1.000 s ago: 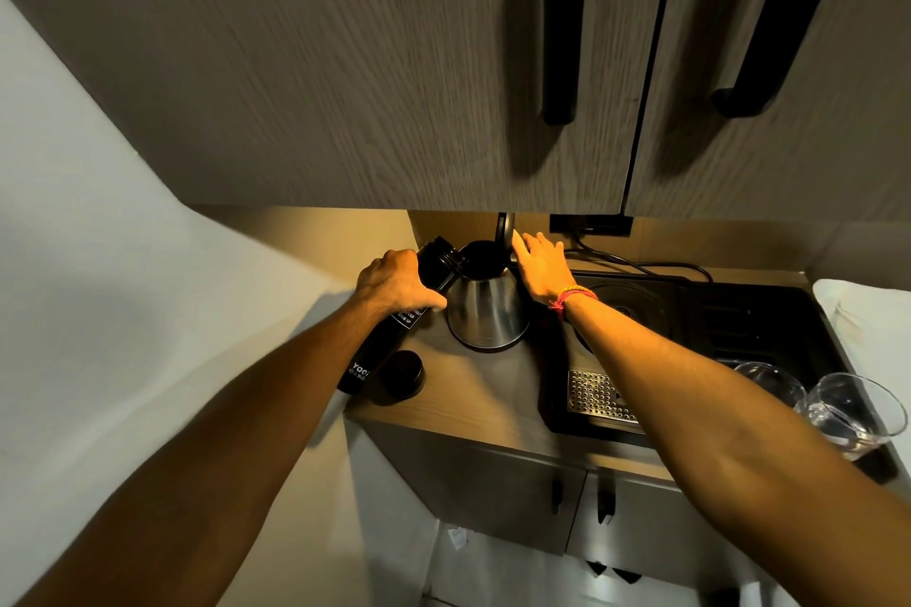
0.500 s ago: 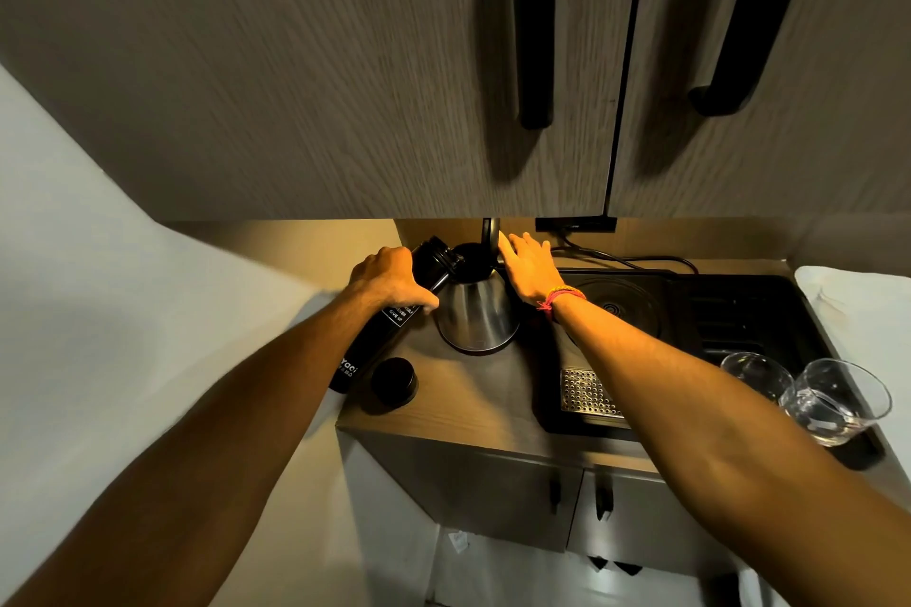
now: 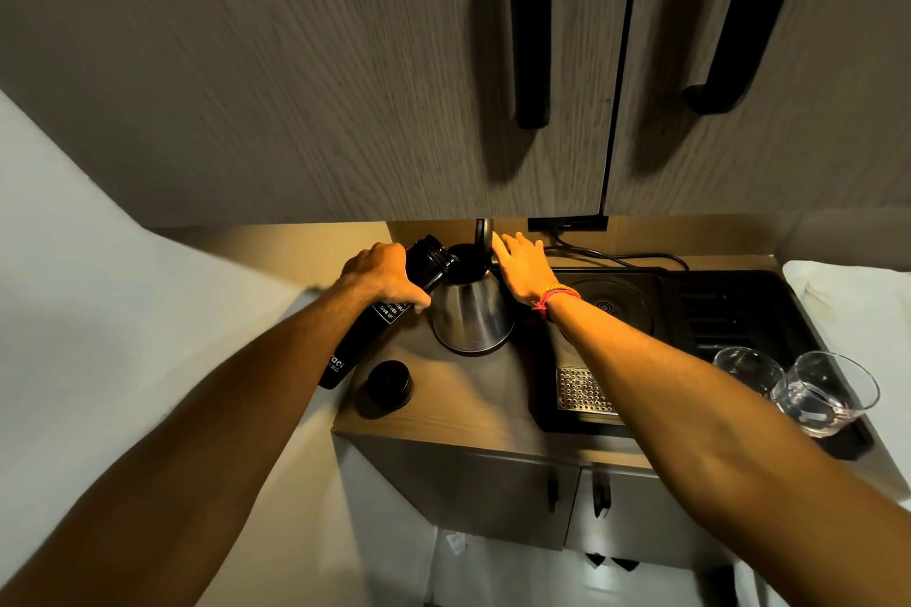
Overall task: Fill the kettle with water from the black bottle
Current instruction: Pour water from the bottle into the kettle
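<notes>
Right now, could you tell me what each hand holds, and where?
Left hand grips the bottle near its neck; right hand rests on the kettle's top.

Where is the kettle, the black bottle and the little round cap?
kettle (image 3: 471, 318), head view, on its shiny steel side.
black bottle (image 3: 365, 340), head view, on its dark body below the label.
cap (image 3: 389, 384), head view, on its flat top.
</notes>
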The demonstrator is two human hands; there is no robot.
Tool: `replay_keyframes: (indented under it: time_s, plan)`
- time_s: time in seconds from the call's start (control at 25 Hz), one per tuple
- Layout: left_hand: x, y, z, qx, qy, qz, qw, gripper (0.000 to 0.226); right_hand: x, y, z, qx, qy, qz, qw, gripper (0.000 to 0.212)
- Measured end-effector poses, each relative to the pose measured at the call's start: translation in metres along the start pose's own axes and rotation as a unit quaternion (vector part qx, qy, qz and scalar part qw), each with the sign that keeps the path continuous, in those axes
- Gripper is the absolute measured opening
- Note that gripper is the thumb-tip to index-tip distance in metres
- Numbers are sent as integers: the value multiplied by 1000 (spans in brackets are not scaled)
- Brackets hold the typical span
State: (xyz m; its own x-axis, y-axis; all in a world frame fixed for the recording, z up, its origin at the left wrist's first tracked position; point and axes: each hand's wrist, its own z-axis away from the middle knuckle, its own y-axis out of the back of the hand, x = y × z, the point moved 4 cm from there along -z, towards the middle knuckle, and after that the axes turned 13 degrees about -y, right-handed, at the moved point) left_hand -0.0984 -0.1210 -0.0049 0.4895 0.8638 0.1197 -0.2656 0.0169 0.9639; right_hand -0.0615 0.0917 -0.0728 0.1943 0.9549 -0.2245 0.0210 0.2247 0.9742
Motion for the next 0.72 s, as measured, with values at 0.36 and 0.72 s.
replay_keyframes:
  time_s: [0.36, 0.72]
  plan:
    - [2, 3, 2, 8, -7, -11, 1000, 66, 0, 2, 2, -5, 2, 6, 1000, 61]
    - [-9, -7, -7, 121, -6, 93, 988, 64, 0, 5, 6, -20, -7, 6, 1000, 62]
